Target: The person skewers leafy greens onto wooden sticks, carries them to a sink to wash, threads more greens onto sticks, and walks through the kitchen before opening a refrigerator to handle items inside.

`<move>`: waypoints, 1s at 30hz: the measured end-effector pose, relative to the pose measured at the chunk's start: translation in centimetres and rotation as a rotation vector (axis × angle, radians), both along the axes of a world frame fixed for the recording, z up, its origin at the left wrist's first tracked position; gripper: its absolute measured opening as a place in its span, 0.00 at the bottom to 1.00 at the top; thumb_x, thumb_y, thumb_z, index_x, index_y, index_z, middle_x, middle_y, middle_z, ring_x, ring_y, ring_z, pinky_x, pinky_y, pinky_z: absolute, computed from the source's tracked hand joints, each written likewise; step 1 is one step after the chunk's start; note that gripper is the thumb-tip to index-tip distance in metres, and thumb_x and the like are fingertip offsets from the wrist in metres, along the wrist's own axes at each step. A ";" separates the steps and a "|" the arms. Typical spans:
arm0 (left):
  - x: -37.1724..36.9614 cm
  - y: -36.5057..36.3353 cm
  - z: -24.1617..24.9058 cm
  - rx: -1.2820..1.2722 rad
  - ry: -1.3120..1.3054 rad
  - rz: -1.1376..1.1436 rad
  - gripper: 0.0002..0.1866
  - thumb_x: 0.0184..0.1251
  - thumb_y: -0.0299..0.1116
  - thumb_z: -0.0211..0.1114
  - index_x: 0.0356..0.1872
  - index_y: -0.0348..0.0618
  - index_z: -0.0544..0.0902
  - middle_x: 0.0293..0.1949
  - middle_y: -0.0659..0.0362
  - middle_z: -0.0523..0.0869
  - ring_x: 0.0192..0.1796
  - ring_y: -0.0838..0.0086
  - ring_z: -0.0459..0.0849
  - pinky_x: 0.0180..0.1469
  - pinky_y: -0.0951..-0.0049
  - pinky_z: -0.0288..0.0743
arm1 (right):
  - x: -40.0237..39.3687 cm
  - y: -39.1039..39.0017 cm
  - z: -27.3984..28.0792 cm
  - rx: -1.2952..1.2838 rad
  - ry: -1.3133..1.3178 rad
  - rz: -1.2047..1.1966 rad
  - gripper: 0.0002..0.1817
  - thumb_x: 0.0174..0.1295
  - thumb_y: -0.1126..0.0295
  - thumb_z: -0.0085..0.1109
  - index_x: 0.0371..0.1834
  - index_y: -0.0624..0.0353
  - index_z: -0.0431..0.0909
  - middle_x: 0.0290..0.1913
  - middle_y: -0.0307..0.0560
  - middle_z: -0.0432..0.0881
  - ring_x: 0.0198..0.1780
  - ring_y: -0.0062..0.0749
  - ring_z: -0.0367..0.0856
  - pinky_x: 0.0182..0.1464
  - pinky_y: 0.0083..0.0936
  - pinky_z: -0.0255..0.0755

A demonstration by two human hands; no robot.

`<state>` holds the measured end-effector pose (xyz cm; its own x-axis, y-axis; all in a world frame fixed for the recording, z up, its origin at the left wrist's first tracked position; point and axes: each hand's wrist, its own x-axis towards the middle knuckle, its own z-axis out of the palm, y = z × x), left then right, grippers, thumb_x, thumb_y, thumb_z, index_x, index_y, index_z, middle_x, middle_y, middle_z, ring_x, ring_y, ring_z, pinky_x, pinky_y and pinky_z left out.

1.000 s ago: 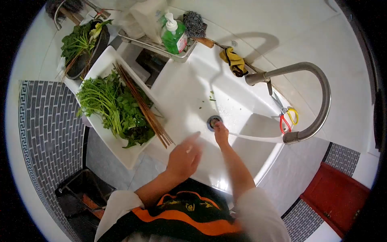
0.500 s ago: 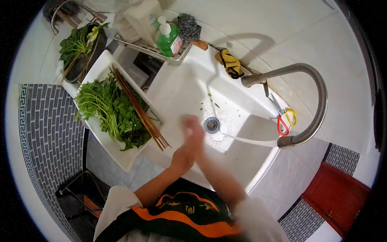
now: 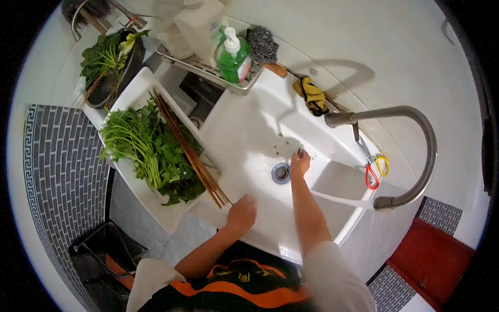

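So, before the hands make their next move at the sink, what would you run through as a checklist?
1. Drain uncovered by either hand: ok.
2. Sink free of scraps: not ok, small green bits lie in it.
3. Scissors apart from both hands: ok.
4. Sticks wholly within the white tray: not ok, their ends jut past its rim.
5. Left hand free: cannot tell, fingers blurred.
6. Right hand free: cannot tell, something dark shows at the fingertips.

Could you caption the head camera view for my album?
Right hand reaching into a white sink beside leafy greens, with water running from the curved faucet.
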<state>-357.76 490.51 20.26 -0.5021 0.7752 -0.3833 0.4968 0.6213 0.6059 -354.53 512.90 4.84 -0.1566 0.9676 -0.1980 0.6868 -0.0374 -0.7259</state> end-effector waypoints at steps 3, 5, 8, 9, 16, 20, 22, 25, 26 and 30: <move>0.2 -0.4 -0.8 -0.037 0.000 0.051 0.14 0.52 0.29 0.53 0.42 0.40 0.71 0.46 0.51 0.72 0.50 0.60 0.69 0.50 0.65 0.65 | -2.8 0.1 0.4 0.097 0.058 0.118 0.24 0.37 0.77 0.58 0.43 0.61 0.68 0.45 0.56 0.65 0.46 0.46 0.63 0.50 0.32 0.59; 0.0 -0.5 -1.4 -0.140 -0.077 0.052 0.14 0.54 0.32 0.51 0.43 0.41 0.71 0.48 0.51 0.71 0.52 0.61 0.67 0.52 0.64 0.63 | -4.7 -0.6 1.2 0.159 0.115 0.356 0.24 0.37 0.77 0.57 0.43 0.61 0.67 0.45 0.56 0.65 0.47 0.47 0.62 0.51 0.35 0.57; 1.2 -1.7 -4.6 -0.082 0.044 -0.082 0.15 0.56 0.33 0.49 0.45 0.41 0.71 0.50 0.52 0.70 0.55 0.62 0.65 0.54 0.64 0.61 | -6.4 -2.4 0.5 0.292 0.006 0.900 0.19 0.39 0.77 0.51 0.40 0.62 0.67 0.45 0.57 0.65 0.49 0.49 0.61 0.54 0.38 0.54; 0.5 -1.0 -2.9 -0.162 -0.017 -0.089 0.15 0.57 0.33 0.48 0.45 0.40 0.71 0.50 0.52 0.70 0.55 0.62 0.65 0.55 0.65 0.60 | -5.8 -3.3 0.4 0.302 0.057 0.938 0.19 0.39 0.77 0.51 0.40 0.62 0.67 0.45 0.57 0.65 0.49 0.49 0.61 0.54 0.38 0.54; -0.3 0.3 0.5 -0.178 -0.139 -0.088 0.16 0.57 0.32 0.48 0.46 0.40 0.70 0.51 0.52 0.68 0.55 0.62 0.64 0.56 0.66 0.59 | -0.9 -6.3 7.2 0.134 0.079 0.665 0.10 0.36 0.81 0.53 0.26 0.60 0.71 0.32 0.50 0.71 0.32 0.39 0.70 0.35 0.31 0.66; 1.7 -0.7 -2.2 0.209 0.254 -0.033 0.09 0.51 0.33 0.50 0.32 0.39 0.70 0.33 0.53 0.73 0.37 0.61 0.73 0.38 0.65 0.68 | -8.1 -10.9 23.2 0.300 0.633 0.587 0.08 0.36 0.83 0.52 0.23 0.62 0.70 0.30 0.48 0.71 0.34 0.38 0.71 0.37 0.28 0.66; 1.2 -0.6 -0.2 0.277 -0.017 0.086 0.11 0.53 0.35 0.51 0.35 0.40 0.72 0.36 0.51 0.75 0.41 0.60 0.73 0.40 0.63 0.68 | -10.7 -13.9 26.7 0.438 0.746 0.709 0.10 0.38 0.83 0.53 0.28 0.62 0.71 0.34 0.49 0.71 0.36 0.39 0.71 0.40 0.29 0.66; 2.0 0.3 -1.1 0.380 -0.128 0.195 0.12 0.53 0.37 0.51 0.34 0.41 0.73 0.36 0.51 0.76 0.41 0.59 0.73 0.41 0.62 0.67 | -13.3 -15.5 27.9 0.342 0.436 1.173 0.13 0.43 0.81 0.53 0.35 0.62 0.71 0.37 0.48 0.71 0.38 0.42 0.71 0.43 0.29 0.66; 1.8 0.3 -1.2 0.430 -0.171 0.243 0.11 0.53 0.36 0.51 0.32 0.41 0.74 0.34 0.50 0.76 0.40 0.59 0.74 0.41 0.62 0.67 | -12.8 -15.1 27.3 0.243 0.526 1.089 0.13 0.45 0.78 0.53 0.37 0.62 0.70 0.38 0.47 0.71 0.40 0.41 0.71 0.43 0.27 0.66; 1.2 0.6 -1.6 0.064 -0.079 0.015 0.14 0.54 0.31 0.52 0.43 0.41 0.70 0.41 0.51 0.73 0.45 0.59 0.72 0.45 0.66 0.67 | -6.3 -9.4 20.3 -0.554 0.895 0.375 0.10 0.56 0.70 0.48 0.39 0.62 0.70 0.36 0.45 0.75 0.37 0.30 0.74 0.40 0.23 0.70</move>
<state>-356.52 491.14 18.63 -0.4839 0.7919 -0.3724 0.4367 0.5873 0.6814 -360.81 503.51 25.17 -0.7223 0.6420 -0.2572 -0.0389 -0.4090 -0.9117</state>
